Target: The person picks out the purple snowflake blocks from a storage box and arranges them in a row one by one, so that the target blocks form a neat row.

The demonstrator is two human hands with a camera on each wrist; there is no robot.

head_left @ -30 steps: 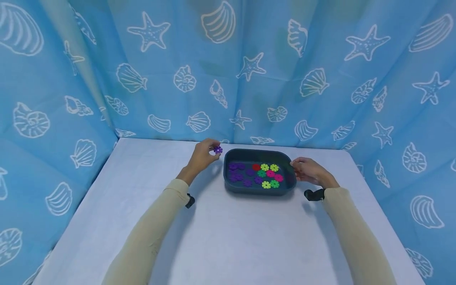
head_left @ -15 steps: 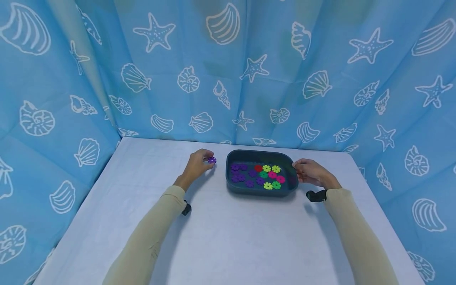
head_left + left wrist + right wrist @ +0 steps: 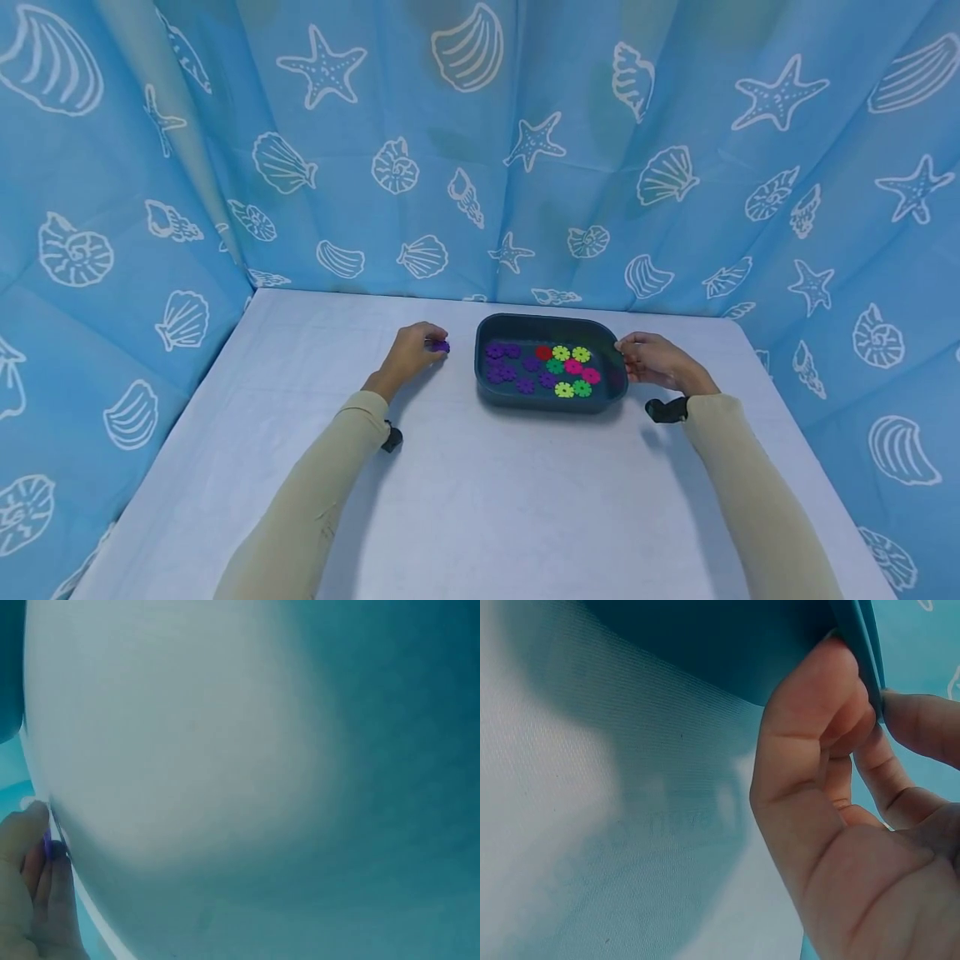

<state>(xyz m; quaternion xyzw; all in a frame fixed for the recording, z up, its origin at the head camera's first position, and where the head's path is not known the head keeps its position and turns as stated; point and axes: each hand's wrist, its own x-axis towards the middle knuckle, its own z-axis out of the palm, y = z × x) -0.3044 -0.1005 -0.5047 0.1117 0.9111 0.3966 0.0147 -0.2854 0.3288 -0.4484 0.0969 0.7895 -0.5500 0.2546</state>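
My left hand (image 3: 411,352) pinches a purple flower-shaped disc (image 3: 438,346) low over the table, left of a dark tray (image 3: 551,403). In the left wrist view, only a sliver of the purple disc (image 3: 48,846) shows between thumb and fingers. My right hand (image 3: 657,362) grips the tray's right end; up close, thumb and fingers pinch the tray's rim (image 3: 868,664). Lying in the tray are several purple discs (image 3: 525,386) on the left side. To their right sit several yellow discs (image 3: 564,390), green discs (image 3: 582,388), pink discs (image 3: 591,376) and a red disc (image 3: 543,353).
A white cloth (image 3: 480,500) covers the table. Blue curtains (image 3: 465,125) printed with shells and starfish stand behind it and along both sides. A dark wrist camera (image 3: 392,437) is strapped below the left hand, another camera (image 3: 666,410) below the right.
My left hand has moved down and to the left, away from the tray, carrying the purple disc. The right hand keeps its hold on the tray's end.
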